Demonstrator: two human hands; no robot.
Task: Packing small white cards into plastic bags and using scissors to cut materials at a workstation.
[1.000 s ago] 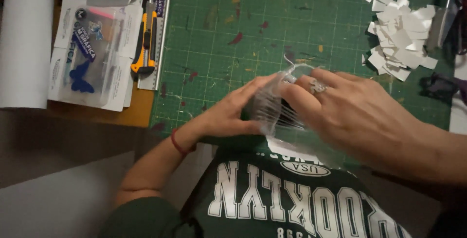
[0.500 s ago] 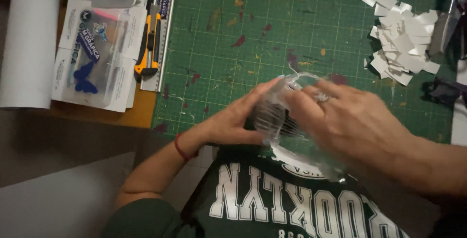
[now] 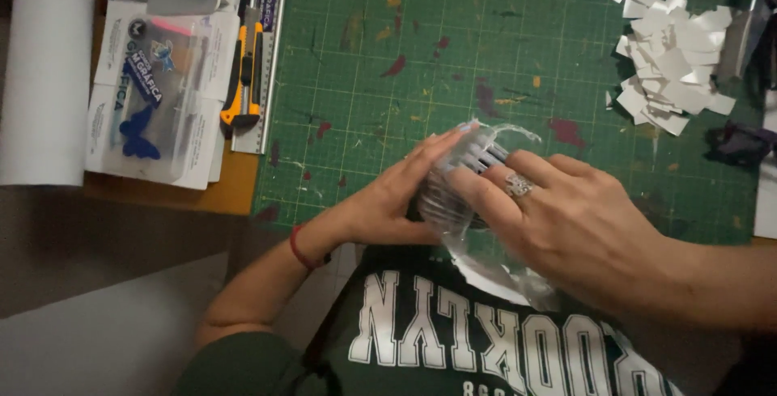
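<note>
Dim, uneven light from above
Glare is seen on the clear plastic [image 3: 477,157]; the corners are lost in shadow, and the hands are slightly blurred

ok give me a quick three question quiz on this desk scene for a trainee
1. True or false: both hands touch the clear plastic piece.
2. Which hand wears a ring: left hand or right hand?
3. What lies at the cutting mat's top right corner?
A) white paper scraps
B) a blue cup
C) a coil of wire

Key: 1 true; 2 right hand; 3 A.
</note>
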